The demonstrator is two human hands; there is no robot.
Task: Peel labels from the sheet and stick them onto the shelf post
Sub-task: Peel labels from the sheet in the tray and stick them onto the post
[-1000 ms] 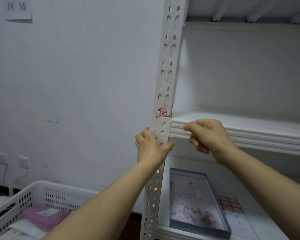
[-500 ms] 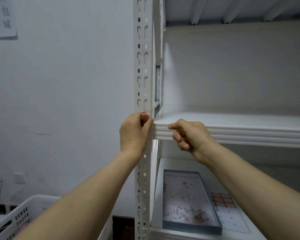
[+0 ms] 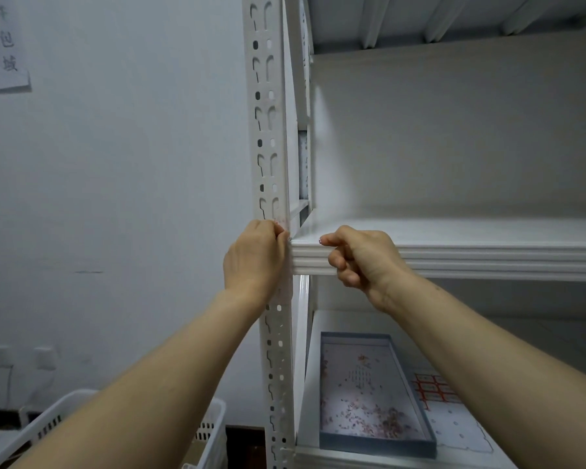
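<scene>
Left hand (image 3: 254, 262) grips slotted shelf post (image 3: 268, 130); right hand (image 3: 362, 258) curled against ribbed shelf (image 3: 487, 262)

- Shows soft, cool, fairly dim indoor light.
- Brightens just right of the shelf post (image 3: 268, 130), along a pale vertical streak on the back panel (image 3: 454, 147).
- Darkens high to the right of the post, under the upper shelf (image 3: 454, 15).
- Throws a thin shadow beneath the paper notice (image 3: 4, 52) far left of the post.
- Bends straight lines outward toward the edges, well away from the post.
- Smears slightly at the left hand (image 3: 254, 258) on the post; looks soft and grainy low beside it.
</scene>
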